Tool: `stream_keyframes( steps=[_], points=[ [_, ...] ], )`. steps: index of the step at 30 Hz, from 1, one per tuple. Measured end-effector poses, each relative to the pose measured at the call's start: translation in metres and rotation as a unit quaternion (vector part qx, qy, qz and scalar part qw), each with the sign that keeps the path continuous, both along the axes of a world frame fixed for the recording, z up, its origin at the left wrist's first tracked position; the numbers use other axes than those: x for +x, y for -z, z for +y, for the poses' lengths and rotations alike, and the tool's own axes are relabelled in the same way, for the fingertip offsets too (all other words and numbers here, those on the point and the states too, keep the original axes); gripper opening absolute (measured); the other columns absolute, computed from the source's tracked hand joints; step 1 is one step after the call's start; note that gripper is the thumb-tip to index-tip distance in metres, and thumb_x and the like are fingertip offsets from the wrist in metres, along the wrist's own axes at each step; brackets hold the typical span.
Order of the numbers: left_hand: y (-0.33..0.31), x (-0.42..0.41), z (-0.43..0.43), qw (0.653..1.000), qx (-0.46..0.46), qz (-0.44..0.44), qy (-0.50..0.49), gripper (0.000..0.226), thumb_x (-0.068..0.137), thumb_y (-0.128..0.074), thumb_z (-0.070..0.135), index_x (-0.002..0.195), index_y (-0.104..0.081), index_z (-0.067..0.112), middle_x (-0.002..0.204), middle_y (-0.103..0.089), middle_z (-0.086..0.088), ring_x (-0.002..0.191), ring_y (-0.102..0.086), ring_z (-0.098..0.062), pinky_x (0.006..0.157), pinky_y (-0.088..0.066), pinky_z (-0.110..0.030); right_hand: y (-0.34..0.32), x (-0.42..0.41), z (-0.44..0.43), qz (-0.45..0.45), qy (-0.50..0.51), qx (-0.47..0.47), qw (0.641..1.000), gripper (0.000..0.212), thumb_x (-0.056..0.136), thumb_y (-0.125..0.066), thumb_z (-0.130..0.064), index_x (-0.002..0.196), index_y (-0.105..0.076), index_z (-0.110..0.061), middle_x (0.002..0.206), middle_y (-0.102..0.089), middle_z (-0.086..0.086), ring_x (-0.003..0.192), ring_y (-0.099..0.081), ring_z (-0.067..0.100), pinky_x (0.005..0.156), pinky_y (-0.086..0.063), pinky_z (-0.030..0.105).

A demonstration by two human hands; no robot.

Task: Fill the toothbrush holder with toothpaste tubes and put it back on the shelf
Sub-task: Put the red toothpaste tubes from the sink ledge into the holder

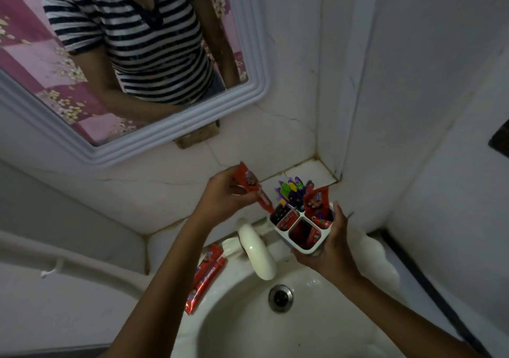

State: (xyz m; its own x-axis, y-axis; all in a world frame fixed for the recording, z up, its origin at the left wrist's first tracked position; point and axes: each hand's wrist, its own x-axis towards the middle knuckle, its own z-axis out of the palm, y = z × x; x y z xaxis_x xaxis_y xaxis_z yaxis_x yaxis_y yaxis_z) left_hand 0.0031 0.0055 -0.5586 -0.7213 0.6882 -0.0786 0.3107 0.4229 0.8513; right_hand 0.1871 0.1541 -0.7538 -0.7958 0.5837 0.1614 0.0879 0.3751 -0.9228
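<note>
My right hand [327, 250] grips a white toothbrush holder [296, 238] with several compartments, held above the sink's back rim. Red toothpaste tubes stand in its compartments, one [316, 199] sticking up high, and colourful toothbrushes [290, 189] fill the far compartment. My left hand [223, 195] holds another red toothpaste tube [252, 185] cap-down, its cap just over the holder's left compartment. Two more red tubes [205, 276] lie on the sink rim at the left.
A white tap [257, 250] curves over the white sink [316, 324] with its metal drain [280, 298]. A tiled corner shelf [311, 171] lies behind the holder. A white-framed mirror [154, 148] hangs above and reflects a person in a striped shirt.
</note>
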Motion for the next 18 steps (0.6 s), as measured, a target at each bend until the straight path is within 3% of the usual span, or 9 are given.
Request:
stream_keyframes(
  steps=[2, 5, 7, 10, 13, 16, 18],
  points=[
    [0.002, 0.01, 0.01, 0.999, -0.017, -0.01, 0.036, 0.026, 0.078, -0.076, 0.004, 0.101, -0.066, 0.008, 0.097, -0.074, -0.003, 0.087, -0.074, -0.012, 0.076, -0.058, -0.017, -0.001, 0.0, 0.001, 0.003, 0.0, -0.002, 1.0, 0.144, 0.052, -0.098, -0.04, 0.158, -0.001, -0.026, 0.157, -0.028, 0.013, 0.142, -0.047, 0.024, 0.109, -0.05, 0.034],
    [0.013, 0.009, 0.014, 0.994, -0.078, -0.006, 0.082, 0.033, 0.073, -0.083, 0.019, 0.102, -0.066, 0.017, 0.104, -0.07, 0.002, 0.092, -0.071, -0.013, 0.08, -0.058, -0.021, -0.001, 0.0, 0.002, 0.003, 0.0, 0.001, 1.0, 0.144, 0.052, -0.1, -0.034, 0.158, -0.003, -0.026, 0.157, -0.028, 0.014, 0.141, -0.047, 0.026, 0.109, -0.05, 0.037],
    [0.019, 0.0, 0.006, 0.993, -0.089, -0.016, 0.071, 0.039, 0.074, -0.082, 0.025, 0.109, -0.065, 0.019, 0.112, -0.067, 0.002, 0.097, -0.069, -0.014, 0.08, -0.057, -0.019, -0.001, 0.001, 0.003, 0.005, -0.004, 0.003, 1.0, 0.144, 0.052, -0.101, -0.03, 0.158, -0.004, -0.023, 0.157, -0.027, 0.014, 0.14, -0.047, 0.027, 0.108, -0.049, 0.036],
    [0.035, -0.02, -0.025, 0.992, -0.113, 0.053, -0.005, 0.03, 0.083, -0.074, 0.023, 0.112, -0.066, 0.016, 0.107, -0.068, 0.001, 0.097, -0.067, -0.016, 0.077, -0.052, -0.016, 0.0, 0.0, 0.003, 0.005, -0.005, 0.013, 1.0, 0.144, 0.052, -0.102, -0.026, 0.158, -0.005, -0.02, 0.156, -0.026, 0.013, 0.139, -0.047, 0.025, 0.108, -0.049, 0.034],
    [0.069, -0.034, -0.069, 0.952, -0.268, 0.134, -0.063, 0.025, 0.086, -0.069, 0.023, 0.111, -0.065, 0.021, 0.106, -0.069, 0.0, 0.099, -0.065, -0.019, 0.084, -0.053, -0.03, 0.0, 0.0, 0.002, 0.01, -0.001, 0.014, 1.0, 0.144, 0.051, -0.101, -0.028, 0.157, -0.005, -0.023, 0.154, -0.027, 0.013, 0.138, -0.049, 0.025, 0.107, -0.05, 0.036],
    [0.105, -0.033, -0.107, 0.888, -0.44, 0.119, -0.066, 0.025, 0.079, -0.072, 0.032, 0.103, -0.067, 0.025, 0.104, -0.066, 0.007, 0.101, -0.062, -0.017, 0.084, -0.05, -0.028, 0.0, 0.0, 0.001, 0.017, -0.002, 0.016, 1.0, 0.143, 0.051, -0.102, -0.022, 0.157, -0.006, -0.028, 0.154, -0.027, 0.014, 0.137, -0.05, 0.028, 0.106, -0.05, 0.035],
    [0.125, -0.025, -0.119, 0.866, -0.484, 0.113, -0.05, 0.024, 0.078, -0.069, 0.039, 0.097, -0.067, 0.023, 0.101, -0.068, 0.005, 0.093, -0.061, -0.016, 0.083, -0.053, -0.03, 0.0, 0.0, 0.001, 0.018, 0.0, 0.013, 1.0, 0.144, 0.05, -0.102, -0.018, 0.157, -0.007, -0.027, 0.154, -0.027, 0.015, 0.137, -0.05, 0.029, 0.106, -0.05, 0.035]
  ],
)
